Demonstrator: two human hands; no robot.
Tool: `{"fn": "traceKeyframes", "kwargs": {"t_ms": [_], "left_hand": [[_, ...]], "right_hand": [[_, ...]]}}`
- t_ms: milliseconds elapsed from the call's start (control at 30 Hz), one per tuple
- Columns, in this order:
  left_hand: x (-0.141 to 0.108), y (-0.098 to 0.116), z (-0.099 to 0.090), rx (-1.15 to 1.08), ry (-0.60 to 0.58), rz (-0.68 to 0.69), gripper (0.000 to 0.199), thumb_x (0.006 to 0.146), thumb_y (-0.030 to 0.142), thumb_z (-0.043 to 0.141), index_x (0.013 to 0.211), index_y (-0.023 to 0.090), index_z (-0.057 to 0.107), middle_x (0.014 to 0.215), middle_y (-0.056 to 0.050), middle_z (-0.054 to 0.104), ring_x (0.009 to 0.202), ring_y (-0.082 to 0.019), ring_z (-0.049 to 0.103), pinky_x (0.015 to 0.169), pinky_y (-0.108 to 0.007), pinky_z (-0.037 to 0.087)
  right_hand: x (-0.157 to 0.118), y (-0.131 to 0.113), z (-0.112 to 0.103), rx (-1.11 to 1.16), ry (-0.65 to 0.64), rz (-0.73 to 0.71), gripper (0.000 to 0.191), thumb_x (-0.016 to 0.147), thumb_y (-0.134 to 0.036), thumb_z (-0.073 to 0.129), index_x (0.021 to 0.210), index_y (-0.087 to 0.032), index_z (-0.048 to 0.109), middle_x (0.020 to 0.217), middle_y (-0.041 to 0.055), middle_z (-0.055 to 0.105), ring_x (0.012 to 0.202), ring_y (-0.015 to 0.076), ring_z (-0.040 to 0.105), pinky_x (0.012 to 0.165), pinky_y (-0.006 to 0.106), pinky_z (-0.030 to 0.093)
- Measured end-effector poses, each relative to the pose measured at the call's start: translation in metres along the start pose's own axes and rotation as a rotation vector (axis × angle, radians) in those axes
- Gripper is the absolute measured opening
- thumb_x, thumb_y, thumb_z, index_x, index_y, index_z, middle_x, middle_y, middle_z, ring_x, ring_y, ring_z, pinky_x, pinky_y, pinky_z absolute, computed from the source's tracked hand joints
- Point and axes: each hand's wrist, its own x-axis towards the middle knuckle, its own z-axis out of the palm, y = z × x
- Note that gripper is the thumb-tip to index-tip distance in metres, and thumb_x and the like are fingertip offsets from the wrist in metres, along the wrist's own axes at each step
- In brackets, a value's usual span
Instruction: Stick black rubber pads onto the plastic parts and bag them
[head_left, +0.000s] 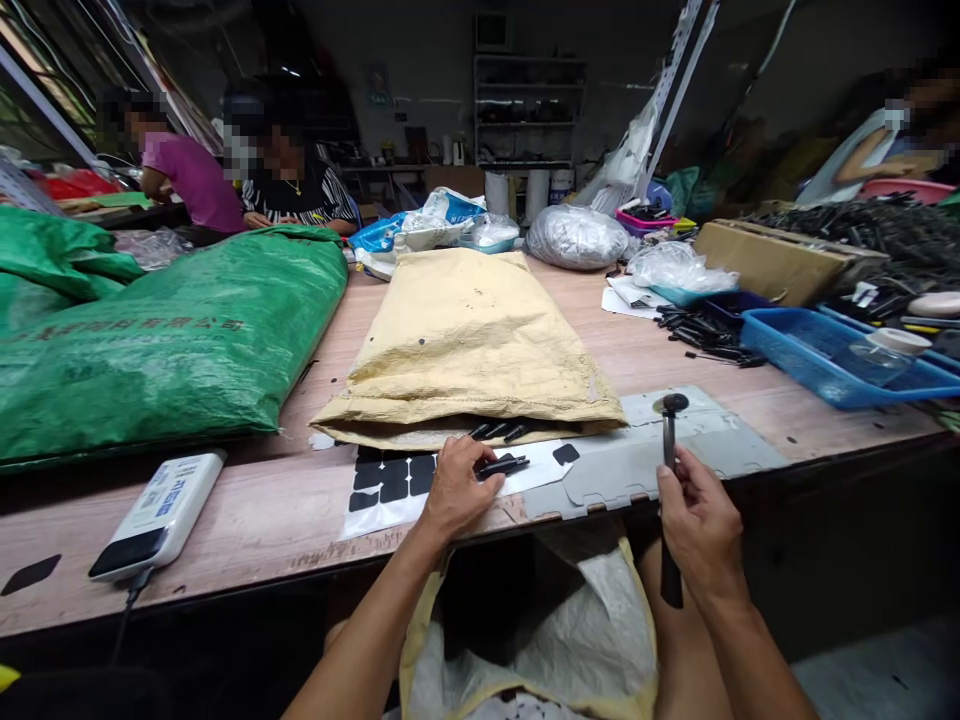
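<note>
My right hand (699, 515) is closed around a black tool with a round head (670, 425), held upright above the table's front edge. The fingers of my left hand (461, 488) are closed on a slim black pen-like piece (504, 466). Under that hand lies a white sheet with black rounded-square stickers (396, 480). One black sticker (566, 454) sits apart, near the grey board (622, 475). A tan woven sack (472, 330) lies behind my left hand, its mouth facing me with several black pieces (499, 430) showing. Below the table edge, another sack (562, 640) hangs open at my lap.
A green sack (172, 340) fills the table's left, beside a white power bank (159, 512) with a cable. To the right are a blue tray (840, 350), a pile of black pieces (709, 335) and a cardboard box (772, 262). Several people sit beyond the table.
</note>
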Motion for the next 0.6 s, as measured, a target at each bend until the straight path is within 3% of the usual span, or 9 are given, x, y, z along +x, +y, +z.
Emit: {"fn": "traceKeyframes", "kwargs": {"t_ms": [133,267,367,600], "left_hand": [[0.0,0.0,0.0,-0.002,-0.039,-0.004,0.012,0.076,0.019,0.075,0.087,0.021,0.071,0.082,-0.002,0.065,0.087,-0.023,0.052,0.084,-0.037,0.04],[0.0,0.003,-0.001,0.006,-0.069,-0.025,0.015,0.076,0.021,0.077,0.09,0.023,0.071,0.084,0.0,0.066,0.088,-0.022,0.052,0.085,-0.037,0.038],[-0.001,0.005,-0.002,0.013,-0.068,-0.029,0.018,0.074,0.022,0.078,0.09,0.023,0.07,0.086,0.001,0.067,0.09,-0.022,0.052,0.086,-0.037,0.038],[-0.001,0.003,-0.001,0.009,-0.085,-0.037,0.015,0.075,0.024,0.077,0.088,0.024,0.071,0.086,0.001,0.068,0.09,-0.021,0.052,0.086,-0.036,0.037]], "right_hand": [[-0.035,-0.034,-0.006,0.175,-0.214,-0.002,0.049,0.097,-0.043,0.054,0.142,-0.024,0.055,0.113,0.0085,0.07,0.073,0.0164,0.065,0.061,0.029,0.055],[-0.057,-0.059,0.002,0.15,-0.353,-0.224,0.037,0.099,-0.034,0.052,0.134,-0.025,0.061,0.126,0.0084,0.068,0.111,0.0223,0.066,0.091,0.034,0.057],[-0.067,-0.063,0.011,0.148,-0.418,-0.314,0.036,0.1,-0.027,0.049,0.133,-0.024,0.062,0.125,0.0081,0.069,0.119,0.0216,0.063,0.103,0.037,0.053],[-0.081,-0.063,0.018,0.113,-0.494,-0.344,0.04,0.1,-0.022,0.047,0.138,-0.023,0.059,0.123,0.0089,0.069,0.116,0.0203,0.065,0.102,0.035,0.054]]}}
